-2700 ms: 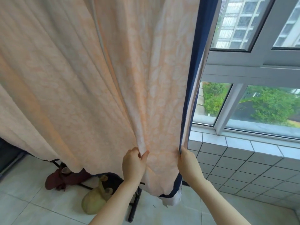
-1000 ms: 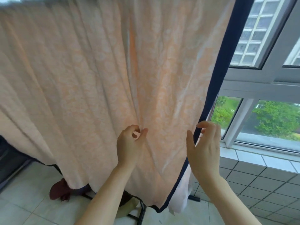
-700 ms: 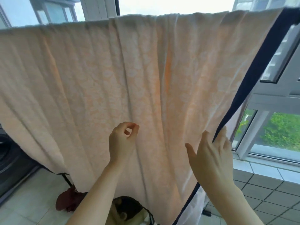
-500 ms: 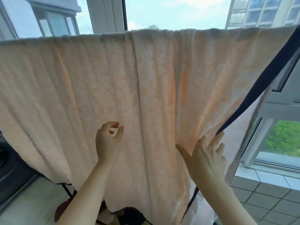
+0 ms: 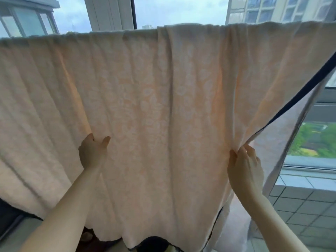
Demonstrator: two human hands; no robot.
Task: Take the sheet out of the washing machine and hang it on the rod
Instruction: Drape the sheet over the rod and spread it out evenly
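My right hand [image 5: 244, 168] has the sheet [image 5: 163, 115] pinched: thumb and curled fingers [image 5: 251, 151] are closed on a gather of cloth right at the dark blue border [image 5: 300, 99], and folds fan up and away from that point toward the top right. My left hand [image 5: 92, 153] is raised against the cloth further left, thumb [image 5: 106, 140] spread out on the front face and the fingers going in behind a vertical fold, so it grips that fold. Between my two hands the fabric hangs fairly flat, with a few long creases running down it.

The sheet itself is peach-coloured with a pale leafy pattern, and it is draped over a line that runs across the whole upper part of my view; the rod under that top fold is covered, so I cannot see it. The sheet's lower edge hangs loose below my forearms. Behind the border on the right a second, paler layer of the same cloth [image 5: 283, 142] hangs down.

Above the top fold I see a white window frame [image 5: 109, 13], sky and neighbouring buildings [image 5: 272, 10]. To the right, past the sheet's edge, there are green trees [image 5: 316, 140] through the lower pane and a tiled sill and wall [image 5: 305, 206] below it. Something dark sits at the bottom under the sheet; I cannot make out what.
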